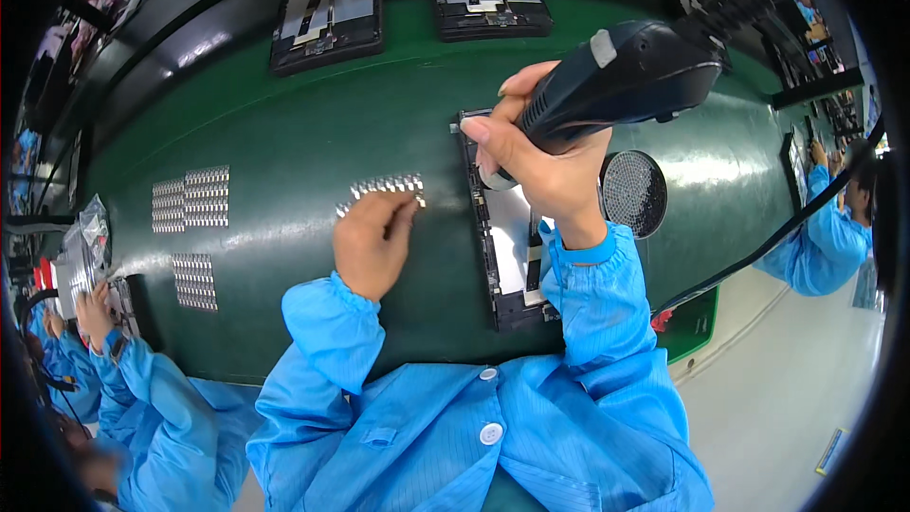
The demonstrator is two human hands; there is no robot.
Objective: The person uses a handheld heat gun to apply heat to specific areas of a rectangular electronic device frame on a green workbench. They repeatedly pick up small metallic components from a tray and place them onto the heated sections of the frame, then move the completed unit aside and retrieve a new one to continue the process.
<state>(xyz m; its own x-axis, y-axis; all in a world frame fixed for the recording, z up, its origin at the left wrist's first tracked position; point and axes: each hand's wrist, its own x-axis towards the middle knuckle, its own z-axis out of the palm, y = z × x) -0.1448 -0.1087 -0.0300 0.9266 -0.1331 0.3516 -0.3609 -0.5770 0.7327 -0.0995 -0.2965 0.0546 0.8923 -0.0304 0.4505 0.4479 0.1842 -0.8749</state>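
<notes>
A bulky black hand tool (616, 85) with a ribbed cord sleeve is gripped in my right hand (555, 166); its exact kind cannot be told. Right hand and tool hover over an opened tablet-like device (512, 261), partly covering its black frame and silver inside. To the left, my left hand (374, 237) is closed, thumb and forefinger pinched at the edge of a sheet of small silver parts (384, 185). The fingers cover much of this sheet, and whatever sits between the tips is too small to make out.
More sheets of small silver parts (194, 199) lie on the green table (275, 147) at left. A round dark dish of tiny pieces (633, 194) stands right of the device. Two opened devices (327, 9) are at the back. A black cable (758, 246) curves along the right; co-workers sit on both sides.
</notes>
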